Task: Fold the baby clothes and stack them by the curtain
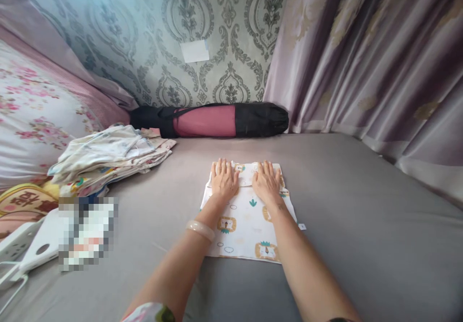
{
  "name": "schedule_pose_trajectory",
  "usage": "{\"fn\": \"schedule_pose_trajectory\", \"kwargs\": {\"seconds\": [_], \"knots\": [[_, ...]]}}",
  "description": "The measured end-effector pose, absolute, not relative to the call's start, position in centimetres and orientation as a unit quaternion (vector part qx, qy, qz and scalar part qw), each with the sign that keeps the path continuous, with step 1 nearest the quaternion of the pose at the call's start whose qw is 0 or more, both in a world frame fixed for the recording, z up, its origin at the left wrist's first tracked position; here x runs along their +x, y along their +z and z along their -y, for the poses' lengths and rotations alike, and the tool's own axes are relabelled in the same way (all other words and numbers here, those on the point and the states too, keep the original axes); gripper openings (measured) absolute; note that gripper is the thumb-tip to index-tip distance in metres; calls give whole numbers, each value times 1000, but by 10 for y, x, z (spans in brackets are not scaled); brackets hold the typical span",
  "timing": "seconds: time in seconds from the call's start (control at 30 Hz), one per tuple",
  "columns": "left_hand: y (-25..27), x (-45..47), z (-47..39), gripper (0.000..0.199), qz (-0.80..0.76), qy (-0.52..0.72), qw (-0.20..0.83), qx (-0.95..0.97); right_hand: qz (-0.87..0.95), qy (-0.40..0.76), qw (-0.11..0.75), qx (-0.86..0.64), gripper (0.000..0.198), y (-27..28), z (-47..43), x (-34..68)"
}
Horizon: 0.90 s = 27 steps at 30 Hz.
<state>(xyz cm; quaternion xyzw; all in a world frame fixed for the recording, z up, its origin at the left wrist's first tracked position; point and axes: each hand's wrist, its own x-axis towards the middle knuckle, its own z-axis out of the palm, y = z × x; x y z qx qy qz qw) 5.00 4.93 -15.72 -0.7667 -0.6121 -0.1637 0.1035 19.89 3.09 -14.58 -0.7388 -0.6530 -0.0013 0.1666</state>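
Note:
A white cloth (240, 225) printed with orange lion faces and green leaf shapes lies on the grey bed sheet in front of me, its far edge folded over toward me. Flat on the left part of that folded strip rests my left hand (224, 180), fingers stretched out and pointing away. My right hand (267, 182) presses the same strip on the right, also flat with fingers apart. A pale bangle (200, 230) circles my left wrist. Out from the cloth's right edge sticks a small white tag (302, 226). Parts of the cloth are hidden under my hands and forearms.
A pile of folded cloths (108, 155) sits at the left beside a floral pillow (39, 114). Nearer lie a white power strip (18, 245) and a blurred-out item (88, 235). A black and pink rolled bag (206, 121) lies along the wall; curtains (361, 61) hang at right.

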Motion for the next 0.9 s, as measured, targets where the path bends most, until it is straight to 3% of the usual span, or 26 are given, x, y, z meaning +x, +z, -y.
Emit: {"fn": "schedule_pose_trajectory", "kwargs": {"seconds": [0.13,0.27,0.43,0.63,0.9], "knots": [[-158,50,-49,51,532,-161,89,-826,727,-17,172,-664,50,-147,-29,191],[-160,49,-54,50,534,-120,26,-837,740,0,153,-654,50,-155,-30,185],[-160,48,-54,51,538,-125,23,-833,741,1,144,-655,50,-157,-30,185],[-157,48,-50,56,623,-179,68,-758,687,-3,164,-708,53,-149,-29,191],[-157,50,-52,64,661,-116,25,-741,646,15,136,-751,53,-150,-30,197]]}}
